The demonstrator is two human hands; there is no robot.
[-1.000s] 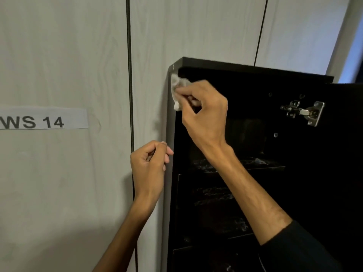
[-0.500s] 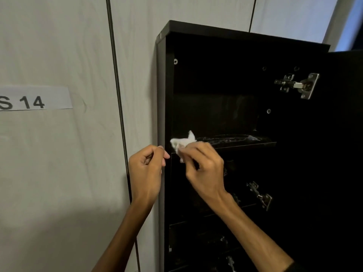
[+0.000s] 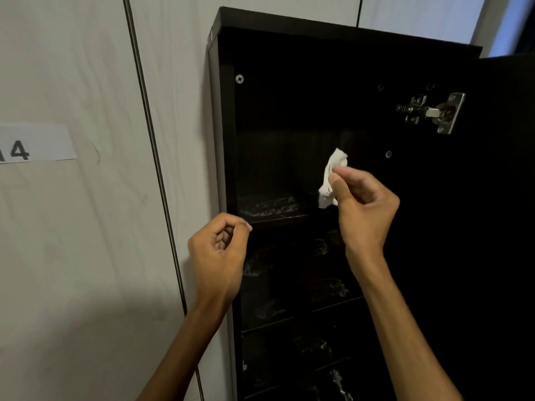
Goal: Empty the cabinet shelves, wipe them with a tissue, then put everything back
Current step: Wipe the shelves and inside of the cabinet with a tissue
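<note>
The right hand (image 3: 364, 209), at centre right of the frame, pinches a crumpled white tissue (image 3: 331, 178) between thumb and fingertips, holding it in the top compartment of the black cabinet (image 3: 225, 125), just above the top shelf (image 3: 275, 217). The left hand (image 3: 217, 256), lower centre, has its grip loosely curled on nothing, fingertips beside the cabinet's left front edge. A metal hinge (image 3: 434, 112) shows at upper right. A paper label (image 3: 34, 143) sits on the pale wall at left.
</note>
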